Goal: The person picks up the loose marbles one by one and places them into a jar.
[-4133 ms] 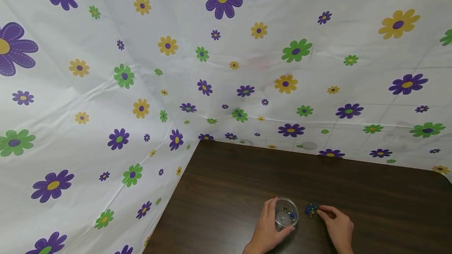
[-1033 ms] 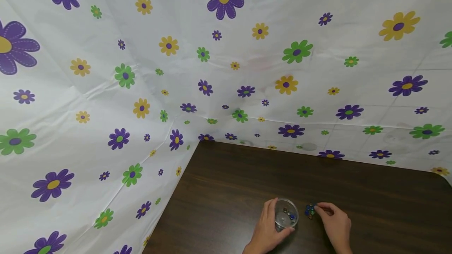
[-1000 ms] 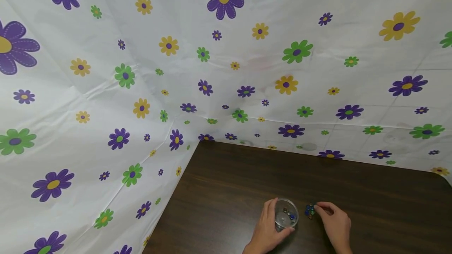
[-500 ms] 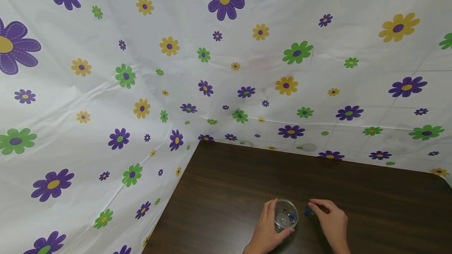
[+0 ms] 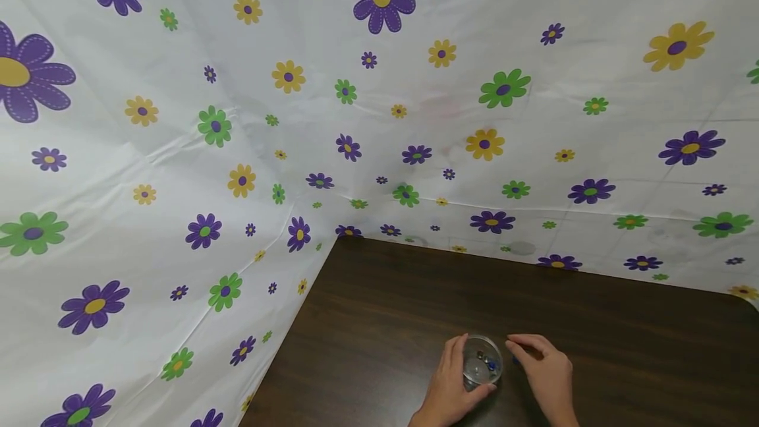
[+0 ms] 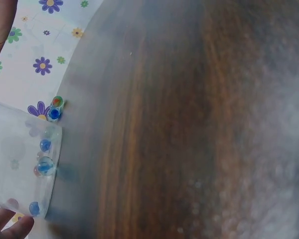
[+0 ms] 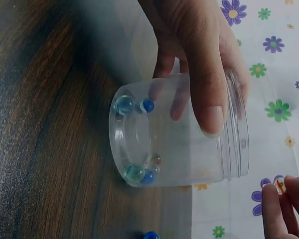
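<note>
My left hand (image 5: 450, 382) is curled round the clear jar (image 7: 189, 154), thumb on one side and fingers on the other; the jar stands upright, mouth up. Just to its right, my right hand (image 5: 547, 374) pinches one small clear marble (image 7: 280, 186) with an orange swirl between thumb and fingertips, near the rim. I'd judge something so round and smooth apt to slip, so the pinch wants soft pads and even pressure; squeezing harder could shoot it out. My left grip should be firm enough to stop the jar sliding without tipping it. Loose marbles (image 7: 124, 105), blue, greenish and reddish, lie at the jar's bottom. Outside it, a blue marble (image 6: 55, 114) and a red-and-green one (image 6: 57, 101) sit close together on the dark table (image 5: 385, 308); I can't count any others, as my fingers block the view. Carrying my wrist high should avoid knocking them. Beyond hangs a white flowered sheet (image 5: 403, 78).
</note>
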A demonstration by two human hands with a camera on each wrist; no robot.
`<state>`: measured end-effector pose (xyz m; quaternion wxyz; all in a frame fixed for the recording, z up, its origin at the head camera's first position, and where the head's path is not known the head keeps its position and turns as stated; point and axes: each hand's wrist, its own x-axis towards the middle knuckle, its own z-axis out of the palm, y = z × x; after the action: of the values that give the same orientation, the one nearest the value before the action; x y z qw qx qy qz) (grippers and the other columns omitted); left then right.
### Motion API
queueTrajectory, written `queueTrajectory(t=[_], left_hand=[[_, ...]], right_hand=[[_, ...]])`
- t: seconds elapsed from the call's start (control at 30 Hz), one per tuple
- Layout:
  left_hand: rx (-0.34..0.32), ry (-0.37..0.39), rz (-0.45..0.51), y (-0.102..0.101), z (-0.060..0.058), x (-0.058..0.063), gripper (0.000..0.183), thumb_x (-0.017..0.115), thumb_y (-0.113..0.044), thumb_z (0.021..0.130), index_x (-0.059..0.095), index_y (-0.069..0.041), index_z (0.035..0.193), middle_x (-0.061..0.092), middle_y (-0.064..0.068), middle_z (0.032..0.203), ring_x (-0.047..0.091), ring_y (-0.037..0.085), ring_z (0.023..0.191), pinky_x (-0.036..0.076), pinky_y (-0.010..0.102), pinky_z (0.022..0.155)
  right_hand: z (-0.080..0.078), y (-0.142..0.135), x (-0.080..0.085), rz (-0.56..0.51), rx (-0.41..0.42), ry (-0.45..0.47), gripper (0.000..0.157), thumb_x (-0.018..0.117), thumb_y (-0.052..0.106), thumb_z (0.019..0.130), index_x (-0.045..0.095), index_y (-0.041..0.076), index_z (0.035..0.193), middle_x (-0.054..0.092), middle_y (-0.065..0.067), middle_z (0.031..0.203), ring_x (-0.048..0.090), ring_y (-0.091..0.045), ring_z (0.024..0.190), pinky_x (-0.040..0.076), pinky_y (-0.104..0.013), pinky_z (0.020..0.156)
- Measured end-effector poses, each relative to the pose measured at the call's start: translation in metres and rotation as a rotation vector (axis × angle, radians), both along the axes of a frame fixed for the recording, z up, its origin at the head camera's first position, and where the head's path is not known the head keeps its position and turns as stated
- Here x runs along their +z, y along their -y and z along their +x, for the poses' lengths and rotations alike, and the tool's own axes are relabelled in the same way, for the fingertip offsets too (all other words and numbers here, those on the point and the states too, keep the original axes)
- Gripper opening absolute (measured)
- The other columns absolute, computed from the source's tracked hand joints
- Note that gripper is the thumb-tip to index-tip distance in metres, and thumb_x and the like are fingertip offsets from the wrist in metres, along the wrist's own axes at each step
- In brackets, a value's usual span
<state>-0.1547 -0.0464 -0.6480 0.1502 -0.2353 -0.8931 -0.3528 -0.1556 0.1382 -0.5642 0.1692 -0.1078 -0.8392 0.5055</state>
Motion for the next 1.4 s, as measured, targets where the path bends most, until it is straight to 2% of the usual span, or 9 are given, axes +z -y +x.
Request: queueTrajectory(t=[0.3,0.53,0.73,0.93,1.4], left_hand=[[0.001,0.009,-0.003,0.0,0.0,0.0,0.09,0.077,-0.052,0.091,0.035,-0.005,0.155,0.044,0.004,0.144,0.054,0.018,0.125,0.053,0.034,0.095],[-0.014,0.01,0.006,0.0,-0.001,0.002,0.088,0.071,-0.054,0.094,0.033,-0.004,0.156,0.042,0.004,0.146,0.054,0.018,0.126,0.053,0.034,0.096],[-0.022,0.007,0.014,0.001,-0.001,0.002,0.087,0.073,-0.05,0.094,0.033,-0.003,0.156,0.043,0.005,0.145,0.054,0.019,0.126,0.052,0.036,0.096],[-0.024,0.016,0.022,0.0,0.0,0.0,0.087,0.075,-0.048,0.094,0.033,-0.002,0.156,0.044,0.007,0.143,0.055,0.02,0.125,0.053,0.037,0.095],[-0.029,0.001,0.028,0.001,0.0,-0.001,0.087,0.075,-0.047,0.094,0.033,-0.002,0.156,0.044,0.007,0.143,0.055,0.02,0.123,0.054,0.037,0.094]], right_hand=[[0.001,0.006,0.001,-0.001,0.0,-0.028,0.009,0.085,0.006,0.085,0.082,0.011,0.092,0.077,-0.003,0.095,0.061,0.008,0.08,0.046,-0.009,0.068],[0.007,0.015,-0.003,-0.055,0.079,-0.024,0.008,0.084,0.006,0.086,0.082,0.008,0.094,0.076,-0.001,0.096,0.064,0.007,0.085,0.049,-0.009,0.072],[0.011,0.024,-0.008,-0.1,0.132,-0.019,0.009,0.083,0.003,0.086,0.081,0.004,0.095,0.075,-0.002,0.095,0.064,0.004,0.085,0.051,-0.011,0.071],[0.015,0.027,-0.012,-0.122,0.133,-0.042,0.011,0.083,-0.001,0.084,0.08,0.002,0.094,0.075,-0.007,0.095,0.065,0.004,0.084,0.053,-0.012,0.07],[0.015,0.029,-0.017,-0.136,0.137,-0.054,0.011,0.082,-0.002,0.085,0.079,0.0,0.096,0.074,-0.007,0.095,0.065,0.004,0.084,0.053,-0.013,0.07]])
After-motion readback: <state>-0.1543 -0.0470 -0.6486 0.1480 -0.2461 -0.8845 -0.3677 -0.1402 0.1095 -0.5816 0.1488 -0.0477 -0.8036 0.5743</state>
